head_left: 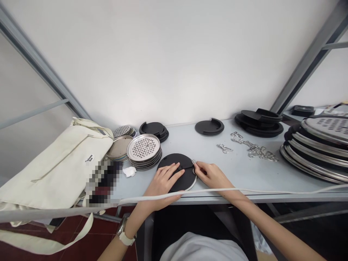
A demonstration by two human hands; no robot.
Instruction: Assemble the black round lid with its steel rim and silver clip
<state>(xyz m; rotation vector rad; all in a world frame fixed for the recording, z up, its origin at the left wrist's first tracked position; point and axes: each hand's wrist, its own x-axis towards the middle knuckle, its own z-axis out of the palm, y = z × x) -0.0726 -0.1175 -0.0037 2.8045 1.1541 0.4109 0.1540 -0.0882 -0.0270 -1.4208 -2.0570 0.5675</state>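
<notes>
Grater discs [144, 148]: sat stacked, center-left
Left hand [164, 178]: lay on the black disc [174, 159], fingers slightly spread
Black disc: sat lower-center in frame
Right hand [208, 173]: was pinching a wire clip [193, 162] at the rim
Loose clips [255, 149]: lay kinda scattered, center-right

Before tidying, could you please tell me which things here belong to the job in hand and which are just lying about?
Likely in the job: black disc, metal clips, rimmed black pieces, perforated metal discs.
Probably lying about: cream bag, white scrap.
</notes>
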